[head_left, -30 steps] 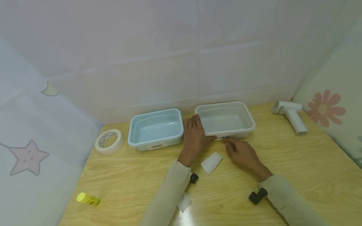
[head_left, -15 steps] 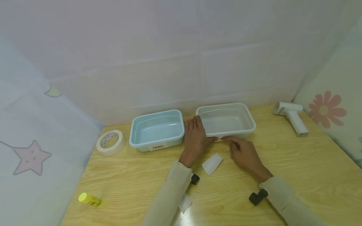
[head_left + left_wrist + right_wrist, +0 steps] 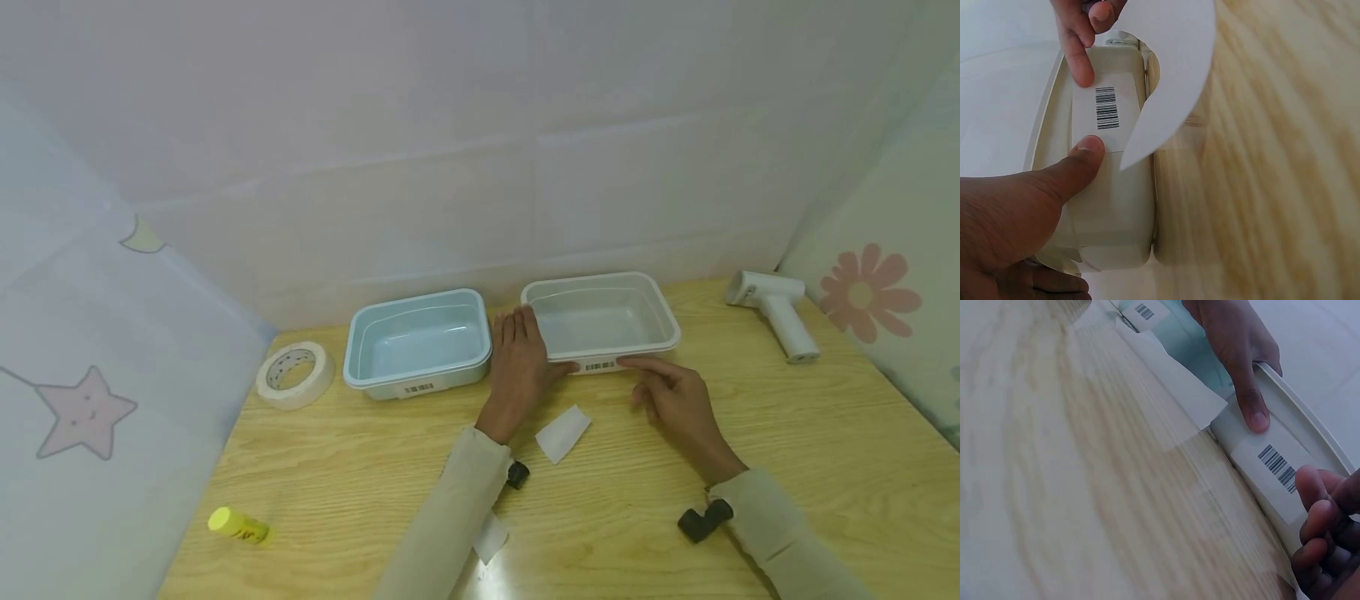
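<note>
A white container [image 3: 603,325] stands near the wall, with a white barcode label [image 3: 600,366] on its front side. My left hand [image 3: 519,367] lies against the container's left side with fingers extended, and its thumb [image 3: 1088,150] presses at the label's left end. The right hand's [image 3: 678,404] index finger reaches straight to the label's right end, while its other fingers are bent with nothing between them. A light blue container [image 3: 417,342] stands left of my left hand, with a similar label [image 3: 420,388]. A white paper slip [image 3: 562,433] lies on the table between my forearms.
A roll of white tape [image 3: 295,375] and a yellow glue stick [image 3: 240,527] lie at the left. Farther right lies a white handheld scanner-like device [image 3: 776,312]. Another white paper slip [image 3: 491,540] shows beside my left sleeve. A wall closes off the table's back.
The right index finger has slid rightward along the label, which uncovers the barcode. My left hand has held its place on the container.
</note>
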Motion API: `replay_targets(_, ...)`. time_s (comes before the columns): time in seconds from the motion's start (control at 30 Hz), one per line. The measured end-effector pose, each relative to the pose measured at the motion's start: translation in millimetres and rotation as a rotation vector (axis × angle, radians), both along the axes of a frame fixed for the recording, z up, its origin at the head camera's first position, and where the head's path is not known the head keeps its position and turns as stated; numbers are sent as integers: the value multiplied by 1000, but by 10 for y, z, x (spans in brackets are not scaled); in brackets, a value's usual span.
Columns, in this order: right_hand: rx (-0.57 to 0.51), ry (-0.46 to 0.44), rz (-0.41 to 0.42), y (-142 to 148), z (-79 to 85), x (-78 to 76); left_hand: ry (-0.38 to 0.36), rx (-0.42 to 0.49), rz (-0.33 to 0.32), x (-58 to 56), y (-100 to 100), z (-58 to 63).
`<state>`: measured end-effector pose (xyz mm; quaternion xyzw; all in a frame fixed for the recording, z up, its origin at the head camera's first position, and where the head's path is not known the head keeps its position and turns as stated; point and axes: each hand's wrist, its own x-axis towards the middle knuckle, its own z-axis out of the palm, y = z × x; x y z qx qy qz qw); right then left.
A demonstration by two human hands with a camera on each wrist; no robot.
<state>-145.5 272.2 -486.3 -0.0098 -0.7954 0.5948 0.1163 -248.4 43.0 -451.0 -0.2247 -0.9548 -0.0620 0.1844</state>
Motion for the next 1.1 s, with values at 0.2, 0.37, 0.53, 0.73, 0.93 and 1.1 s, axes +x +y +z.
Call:
replay_targets(0.2, 24, 42, -38, -3, -9, 1, 0, 0, -3, 6, -4, 7)
replay_targets(0.37, 18, 64, -22, -39, -34, -6, 2, -6, -1, 9, -1, 17)
replay_targets(0.53, 59, 95, -22, -79, -16, 2, 16, -17, 1, 0, -4, 8)
replay_targets(0.73, 62, 84, -25, -88, -17, 19, 9, -22, 0, 8, -5, -3)
replay_targets(0.93, 121, 34, 126, -161, -51, -20, -15, 7, -12, 28, -11, 5)
replay_targets(1.1, 335, -3, 121, -226, -79, -85, 7, 30, -27, 11, -13, 2)
